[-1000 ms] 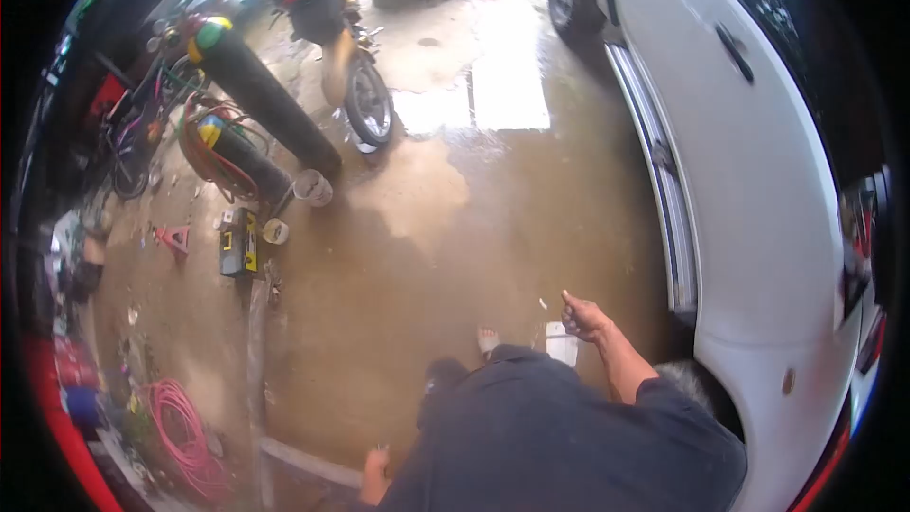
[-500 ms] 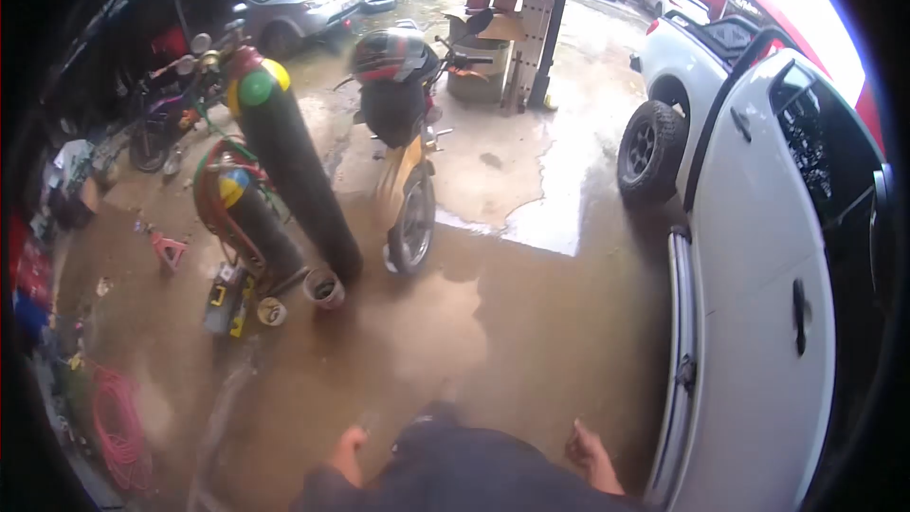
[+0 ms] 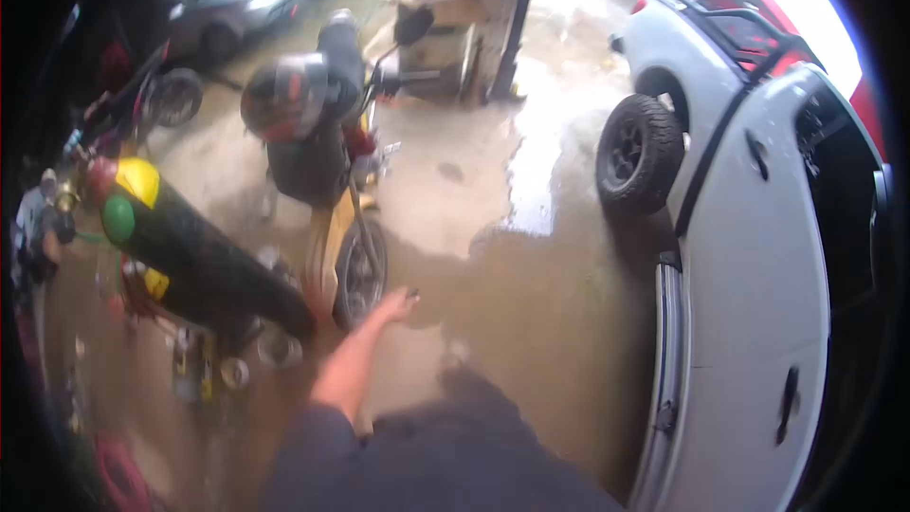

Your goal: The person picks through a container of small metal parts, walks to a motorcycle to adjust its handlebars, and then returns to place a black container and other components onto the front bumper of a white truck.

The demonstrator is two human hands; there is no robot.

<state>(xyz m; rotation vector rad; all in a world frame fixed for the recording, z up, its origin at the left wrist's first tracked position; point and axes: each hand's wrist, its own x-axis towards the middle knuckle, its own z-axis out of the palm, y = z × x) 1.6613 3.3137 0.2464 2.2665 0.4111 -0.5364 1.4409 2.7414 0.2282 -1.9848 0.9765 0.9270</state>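
My left hand [image 3: 398, 305] reaches forward at the end of a bare forearm, in front of the motorcycle [image 3: 355, 270]. Its fingers look closed, and a small dark thing shows at their tips, too blurred to name. Floor lies beneath the hand; the motorcycle's wheel is just beyond and to its left. On the motorcycle's near end sits a helmet [image 3: 284, 100] with red and grey marks. My right hand is out of sight. Dark clothing covers my body at the bottom of the view.
A tall gas cylinder [image 3: 194, 246] with a yellow and green top leans in view at the left. A white pickup [image 3: 749, 275] with a side step [image 3: 666, 351] stands along the right. A dark post [image 3: 517, 24] and wooden boards stand at the back.
My left arm has stretched forward from beside my body. My right hand has gone out of view. The motorcycle and cylinders appear nearer and further left as my view moves forward.
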